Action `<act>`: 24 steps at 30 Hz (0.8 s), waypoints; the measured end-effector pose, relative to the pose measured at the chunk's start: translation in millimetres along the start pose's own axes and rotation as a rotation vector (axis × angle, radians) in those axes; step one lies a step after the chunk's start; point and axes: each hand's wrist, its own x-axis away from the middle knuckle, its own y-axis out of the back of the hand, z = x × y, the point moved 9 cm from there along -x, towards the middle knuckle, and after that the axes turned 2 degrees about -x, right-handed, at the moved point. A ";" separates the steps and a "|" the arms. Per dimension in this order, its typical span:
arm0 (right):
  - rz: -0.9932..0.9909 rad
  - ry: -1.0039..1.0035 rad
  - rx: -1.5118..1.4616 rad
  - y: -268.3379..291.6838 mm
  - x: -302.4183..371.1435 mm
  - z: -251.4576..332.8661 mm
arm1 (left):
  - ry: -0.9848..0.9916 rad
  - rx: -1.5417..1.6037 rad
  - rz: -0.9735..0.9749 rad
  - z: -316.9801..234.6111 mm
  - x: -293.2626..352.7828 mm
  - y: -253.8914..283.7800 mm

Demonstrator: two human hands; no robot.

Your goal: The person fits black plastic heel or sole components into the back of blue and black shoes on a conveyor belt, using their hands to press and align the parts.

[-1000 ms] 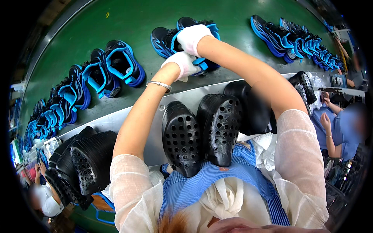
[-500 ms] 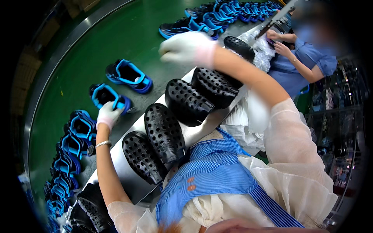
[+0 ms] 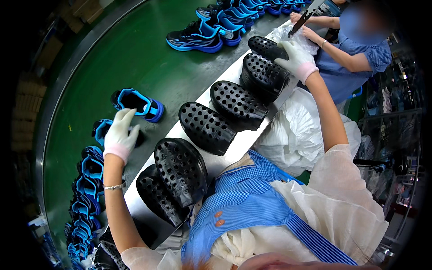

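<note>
My left hand (image 3: 120, 136), in a white glove, is held over two blue-and-black sneakers on the green belt, fingers stretched and thumb apart. It partly covers the nearer sneaker (image 3: 100, 129); its fingertips overlap the edge of the farther sneaker (image 3: 150, 110). My gloved right hand (image 3: 294, 59) reaches to the far end of the metal ledge. Its thumb and fingers close round the end of a black perforated shoe form (image 3: 265, 47). Just below that lies another black form (image 3: 263, 72), with several more along the ledge toward me.
The narrow metal ledge (image 3: 153, 164) runs beside the curved green belt (image 3: 103, 67). Rows of sneakers (image 3: 90, 198) line the belt at near left and far side (image 3: 195, 36). White plastic wrap (image 3: 292, 135) bulges right of the ledge. A co-worker in blue (image 3: 348, 58) handles clear wrap nearby.
My right hand has swung from above the belt to the right, onto the far black form. My left hand has come off the sneaker's heel and opened. The whole view has shifted somewhat.
</note>
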 end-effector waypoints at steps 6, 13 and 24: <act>-0.045 0.126 -0.011 -0.4 -6.7 6.9 | 0.085 0.003 0.225 23.1 -30.4 -58.8; -0.044 0.102 0.026 15.5 0.2 -6.3 | 0.145 -0.113 0.281 34.0 -24.4 -62.2; -0.278 0.561 -0.387 96.3 14.7 190.7 | 0.121 0.707 0.072 -5.7 1.0 1.6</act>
